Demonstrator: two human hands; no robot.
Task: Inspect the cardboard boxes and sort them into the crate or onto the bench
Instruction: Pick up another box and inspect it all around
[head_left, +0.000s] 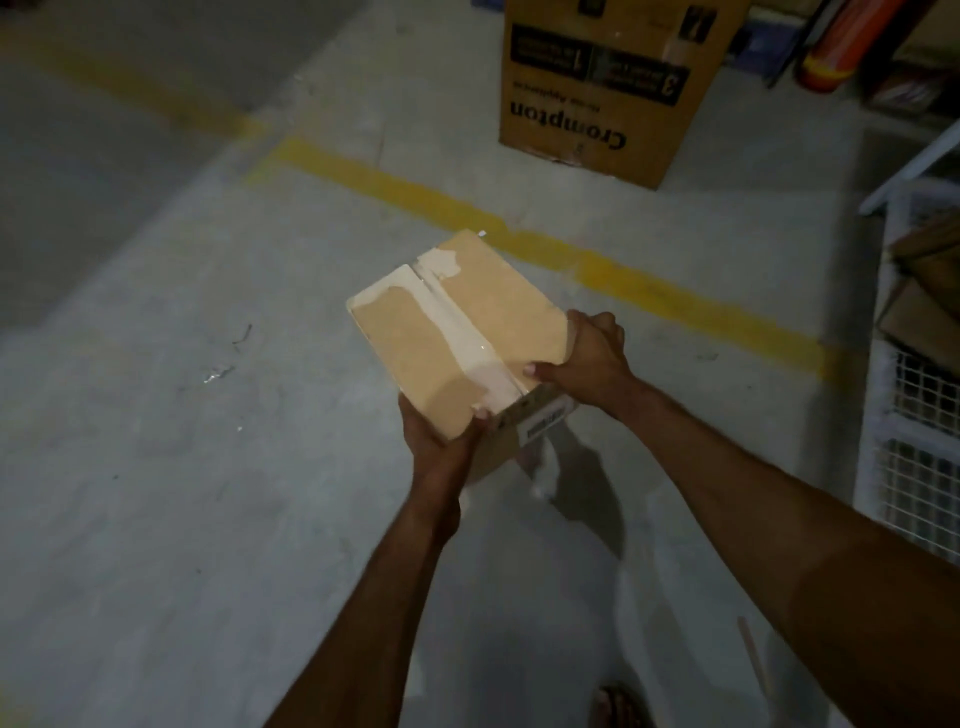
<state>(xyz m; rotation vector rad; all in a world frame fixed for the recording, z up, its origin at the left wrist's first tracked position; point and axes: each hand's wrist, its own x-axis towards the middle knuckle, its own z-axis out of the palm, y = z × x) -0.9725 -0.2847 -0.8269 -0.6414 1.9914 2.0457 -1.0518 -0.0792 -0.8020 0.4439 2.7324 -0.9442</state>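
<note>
I hold a taped cardboard box (457, 332) above the concrete floor (182, 415) — my left grip (436, 439) clasping its near corner, my right grip (592, 364) curled over its right edge. Beyond a yellow line (415, 192) stands a large printed carton (597, 93); a white mesh crate (909, 415) sits at right.
</note>
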